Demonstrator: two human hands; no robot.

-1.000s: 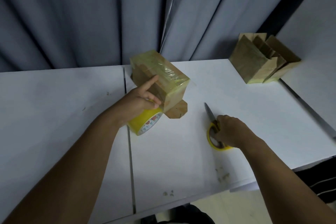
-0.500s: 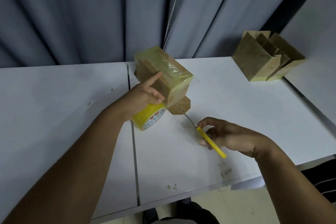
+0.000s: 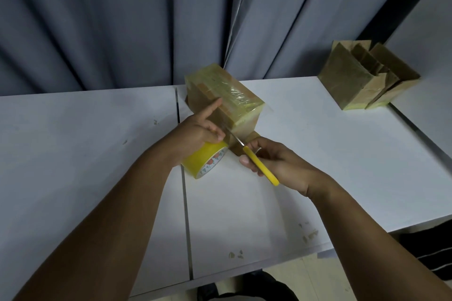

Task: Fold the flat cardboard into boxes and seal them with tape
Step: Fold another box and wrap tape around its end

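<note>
A folded cardboard box (image 3: 230,95), wrapped in yellowish clear tape, stands on the white table (image 3: 318,154) near its middle. My left hand (image 3: 195,132) grips a yellow tape roll (image 3: 205,159) against the box's near side, with the index finger stretched up along the box. My right hand (image 3: 274,161) holds yellow-handled scissors (image 3: 259,166). Their blades reach up-left to the stretch of tape between roll and box, right by my left fingers. A brown flap of the box shows just beyond my right hand.
Folded cardboard boxes (image 3: 362,78) stand with open tops at the table's far right corner. Small tape scraps (image 3: 308,234) lie near the front edge. A seam (image 3: 183,190) splits the table into two panels. Grey curtains hang behind.
My right hand picked the scissors up off the table and brought them up-left to the tape beside my left hand. The left hand stayed on the roll and box.
</note>
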